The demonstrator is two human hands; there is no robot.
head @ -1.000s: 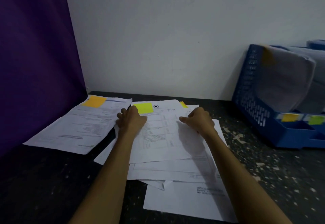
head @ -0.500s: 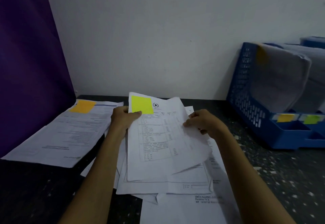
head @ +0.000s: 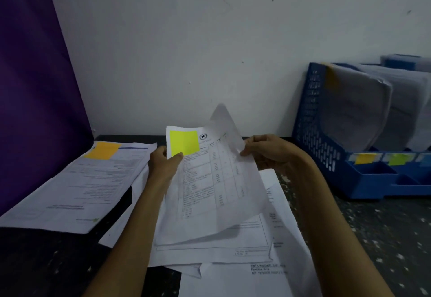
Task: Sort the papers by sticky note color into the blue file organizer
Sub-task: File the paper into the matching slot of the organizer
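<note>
Yellow-green-noted sheet point(head: 210, 187) is now lifted off the pile point(head: 233, 254), left hand point(head: 163, 163) and right hand point(head: 268, 152) pinching it; blue file organizer point(head: 312, 114) next.

Organizer point(head: 312, 121) cut off at right edge; its papers point(head: 356, 114) are blurred. Sheet point(head: 210, 180), print too small to read, hides part of the pile point(head: 210, 252).

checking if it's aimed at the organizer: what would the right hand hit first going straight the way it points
The right hand points left, away from the blue file organizer. Past the yellow-noted paper it pinches, it would likely meet the left hand; depth unclear.
</note>
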